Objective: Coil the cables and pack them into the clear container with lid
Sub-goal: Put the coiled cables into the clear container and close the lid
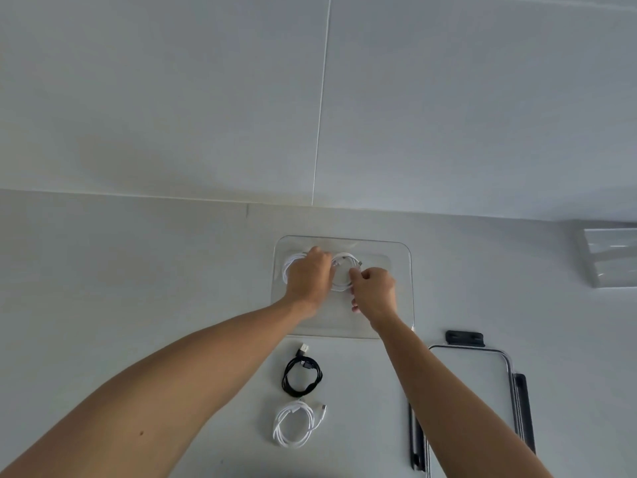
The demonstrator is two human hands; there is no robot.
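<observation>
I seem to be in a home kitchen or utility corner: a pale stone-like bench (138, 270) meets a large-tiled wall (172, 98).

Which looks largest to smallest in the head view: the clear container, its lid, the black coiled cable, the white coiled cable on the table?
1. clear container
2. lid, though an arm hides part and it lies nearer the camera
3. white coiled cable
4. black coiled cable; these two look close, so their order is unsure.

2 white coils (341, 270) in clear container (401, 270)
</observation>
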